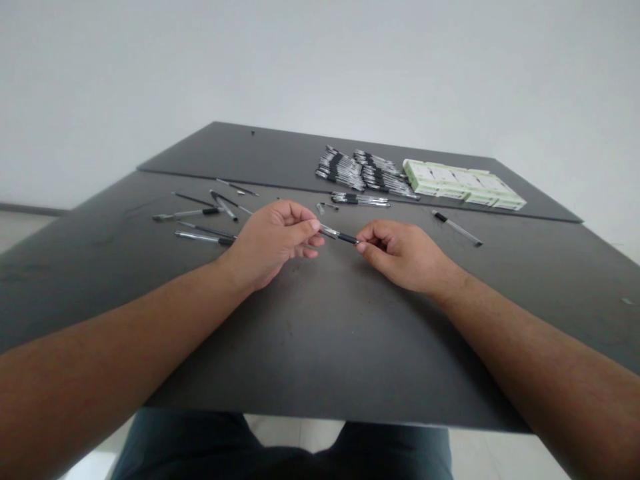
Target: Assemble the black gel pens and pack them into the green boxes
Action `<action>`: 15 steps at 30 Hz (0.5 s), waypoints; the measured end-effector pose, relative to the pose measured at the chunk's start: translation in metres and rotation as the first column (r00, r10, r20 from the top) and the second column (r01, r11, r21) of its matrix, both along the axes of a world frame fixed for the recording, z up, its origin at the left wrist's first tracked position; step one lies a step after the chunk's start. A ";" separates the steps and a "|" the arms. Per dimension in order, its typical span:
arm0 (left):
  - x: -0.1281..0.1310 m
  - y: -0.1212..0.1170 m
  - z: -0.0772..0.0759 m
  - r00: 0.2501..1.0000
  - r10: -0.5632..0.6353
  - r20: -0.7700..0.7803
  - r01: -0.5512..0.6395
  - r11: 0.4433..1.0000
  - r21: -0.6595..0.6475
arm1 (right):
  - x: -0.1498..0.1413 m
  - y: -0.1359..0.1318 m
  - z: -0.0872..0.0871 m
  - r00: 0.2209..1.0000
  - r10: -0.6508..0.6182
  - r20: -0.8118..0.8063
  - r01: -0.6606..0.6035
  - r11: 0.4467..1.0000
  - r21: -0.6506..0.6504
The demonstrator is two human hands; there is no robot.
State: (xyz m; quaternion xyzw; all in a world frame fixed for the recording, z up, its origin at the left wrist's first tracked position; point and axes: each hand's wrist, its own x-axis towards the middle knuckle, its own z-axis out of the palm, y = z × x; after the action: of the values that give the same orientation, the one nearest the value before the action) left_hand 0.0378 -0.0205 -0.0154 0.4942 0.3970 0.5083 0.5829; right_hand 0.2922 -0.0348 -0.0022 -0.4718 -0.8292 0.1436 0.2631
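Observation:
A clear pen with a black grip (345,237) is held level just above the table, between my two hands. My left hand (280,237) pinches its clear barrel end with thumb and forefinger, the other fingers loosely curled. At the opposite end, my right hand (400,253) closes thumb and fingertips on the tip beside the black grip. Just beyond my hands lie a small clear piece (321,209) and a short dark part (331,206). Left of my left hand, loose pens and pen parts (203,238) are scattered, some partly behind that hand.
Several pens lie in heaps (343,168) at the back, with a small row of pens (360,199) nearer. White and green boxes (465,183) stand at the back right. A single pen (457,228) lies to the right on the dark table (320,347). A seam crosses the tabletop.

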 end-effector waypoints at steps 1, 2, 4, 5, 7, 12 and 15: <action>0.000 -0.001 -0.001 1.000 -0.005 -0.019 0.005 1.000 0.004 | 0.000 0.000 0.000 1.000 0.003 0.004 -0.003 1.000 0.000; 0.000 -0.001 -0.002 0.999 -0.009 -0.038 0.009 1.000 0.009 | 0.000 -0.001 0.000 1.000 0.005 0.009 -0.005 1.000 0.000; 0.001 -0.002 -0.003 0.997 -0.015 -0.070 0.016 1.000 0.017 | 0.000 -0.001 0.001 1.000 0.005 0.020 -0.005 1.000 0.000; 0.001 -0.002 -0.003 0.997 -0.015 -0.078 0.017 1.000 0.018 | 0.000 -0.001 0.001 1.000 0.005 0.028 -0.005 1.000 0.000; 0.002 -0.002 -0.004 0.997 -0.016 -0.079 0.017 1.000 0.018 | 0.001 -0.001 0.002 0.999 0.007 0.043 -0.007 1.000 0.004; 0.003 -0.003 -0.007 0.999 -0.022 -0.046 0.022 1.000 0.006 | 0.000 0.003 -0.001 0.998 0.032 0.054 -0.033 0.999 0.004; 0.004 -0.004 -0.007 0.998 -0.019 -0.059 0.020 1.000 0.016 | -0.001 0.003 -0.003 0.999 0.040 0.029 -0.040 0.999 -0.017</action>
State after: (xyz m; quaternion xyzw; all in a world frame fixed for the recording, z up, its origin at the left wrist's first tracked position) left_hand 0.0418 -0.0243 -0.0220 0.5176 0.4048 0.4913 0.5716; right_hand 0.2910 -0.0319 -0.0048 -0.4593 -0.8411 0.1489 0.2439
